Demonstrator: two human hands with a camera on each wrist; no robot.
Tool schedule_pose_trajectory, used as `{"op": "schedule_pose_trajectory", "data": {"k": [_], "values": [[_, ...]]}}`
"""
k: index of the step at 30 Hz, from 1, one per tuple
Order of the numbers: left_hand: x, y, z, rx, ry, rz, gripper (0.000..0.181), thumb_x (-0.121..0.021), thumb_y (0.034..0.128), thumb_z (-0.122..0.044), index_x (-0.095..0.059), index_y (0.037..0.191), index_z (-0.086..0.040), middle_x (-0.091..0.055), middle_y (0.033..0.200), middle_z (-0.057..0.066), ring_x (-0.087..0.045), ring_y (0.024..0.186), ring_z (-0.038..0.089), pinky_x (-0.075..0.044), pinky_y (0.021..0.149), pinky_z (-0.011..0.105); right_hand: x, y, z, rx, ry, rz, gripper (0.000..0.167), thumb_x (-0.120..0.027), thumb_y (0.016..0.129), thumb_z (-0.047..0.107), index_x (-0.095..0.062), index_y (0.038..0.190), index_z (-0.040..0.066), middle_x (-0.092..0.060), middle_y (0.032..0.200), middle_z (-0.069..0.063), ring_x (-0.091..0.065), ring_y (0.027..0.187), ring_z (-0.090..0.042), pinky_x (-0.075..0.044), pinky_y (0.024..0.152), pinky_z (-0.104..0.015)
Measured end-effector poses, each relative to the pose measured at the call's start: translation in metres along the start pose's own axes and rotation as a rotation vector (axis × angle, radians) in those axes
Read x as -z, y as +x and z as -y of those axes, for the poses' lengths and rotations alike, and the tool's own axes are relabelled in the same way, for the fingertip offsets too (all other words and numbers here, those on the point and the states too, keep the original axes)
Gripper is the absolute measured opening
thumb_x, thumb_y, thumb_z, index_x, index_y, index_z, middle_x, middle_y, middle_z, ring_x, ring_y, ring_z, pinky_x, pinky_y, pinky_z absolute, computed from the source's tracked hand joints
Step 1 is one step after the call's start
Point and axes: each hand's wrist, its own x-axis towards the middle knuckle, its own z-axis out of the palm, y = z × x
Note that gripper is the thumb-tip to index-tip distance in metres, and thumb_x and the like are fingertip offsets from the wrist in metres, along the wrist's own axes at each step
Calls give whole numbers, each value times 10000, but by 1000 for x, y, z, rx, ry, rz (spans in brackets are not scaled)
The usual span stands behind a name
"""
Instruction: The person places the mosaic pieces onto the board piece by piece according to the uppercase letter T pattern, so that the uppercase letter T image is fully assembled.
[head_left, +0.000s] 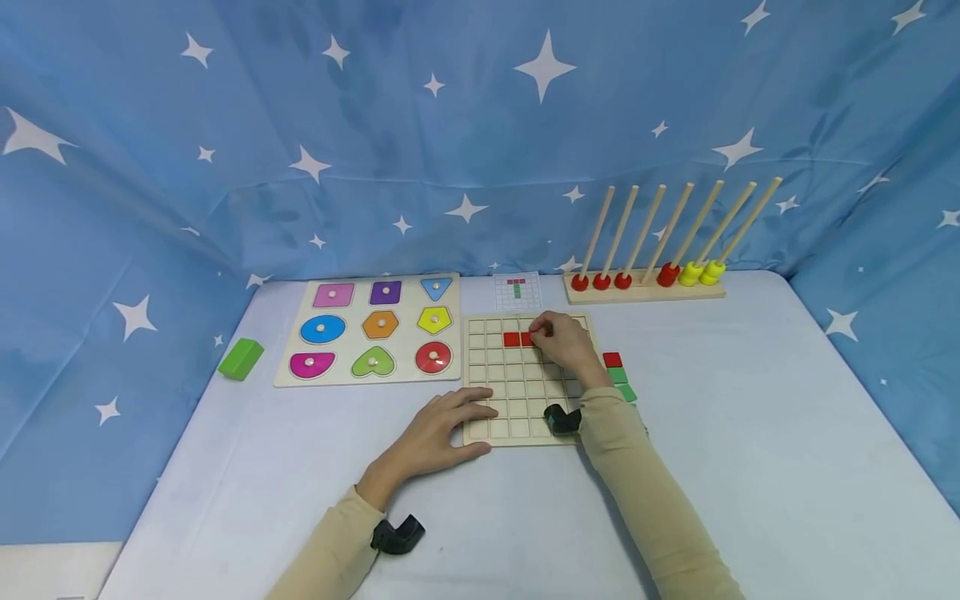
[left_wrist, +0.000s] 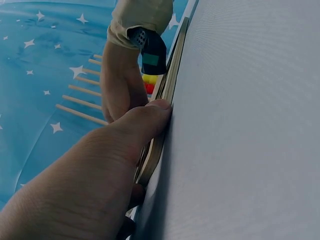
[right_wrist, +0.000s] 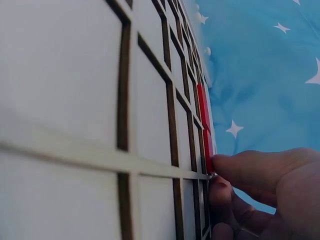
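A person's right hand (head_left: pixel 570 343) bends over a wooden grid board (head_left: pixel 517 387) on a white-covered table, its fingertips touching the right-hand one of two red tiles, the second tile (head_left: pixel 526 339), which sits directly beside the first tile (head_left: pixel 511 339) near the top of the grid. The right hand's fingers are curled and close together; whether they pinch the second tile or merely press it cannot be told. In the right wrist view, one fingertip meets the tile's near end, the other fingers tucked just beyond.

The left hand (head_left: pixel 442 425) rests at the board's lower left, fingers spread wide over the left edge and thumb at the near corner.

Behind the board, a printed card (head_left: pixel 517 292) shows a short row of red squares above a column of green. Beside the right forearm lie a loose red tile (head_left: pixel 612 359) and green tiles (head_left: pixel 617 376). To the left are a shape puzzle (head_left: pixel 362 321) and a green block (head_left: pixel 242 359); at back right, a peg rack (head_left: pixel 637 292) carries red and yellow beads before a starry blue curtain (head_left: pixel 420 167).
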Motion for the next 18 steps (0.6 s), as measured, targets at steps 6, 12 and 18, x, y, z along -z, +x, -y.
{"op": "schedule_pose_trajectory", "data": {"k": [6, 12, 18], "values": [[0, 0, 0, 15, -7, 13, 451, -690, 827, -445, -597, 1247, -310, -446, 1434, -97, -427, 1313, 117, -391, 1027, 432, 4, -3, -1, 10, 77, 26, 196, -531, 956, 233, -624, 1049, 88, -636, 937, -98, -563, 793, -214, -439, 678, -310], [1, 0, 1, 18, -10, 13, 450, -698, 821, -438, -601, 1242, -311, -448, 1431, -102, -422, 1314, 103, -390, 1028, 425, 12, -6, -8, -13, 262, 40, 269, -506, 972, 257, -624, 1065, 34, -618, 852, -184, -564, 712, -274, -459, 597, -316], [0, 0, 1, 9, -4, 8, 445, -688, 828, -448, -601, 1242, -310, -448, 1433, -92, -423, 1315, 115, -395, 1020, 429, 21, -11, -16, -68, 291, 7, 269, -495, 957, 271, -623, 1040, 49, -605, 819, -181, -538, 659, -278, -429, 579, -319]]}}
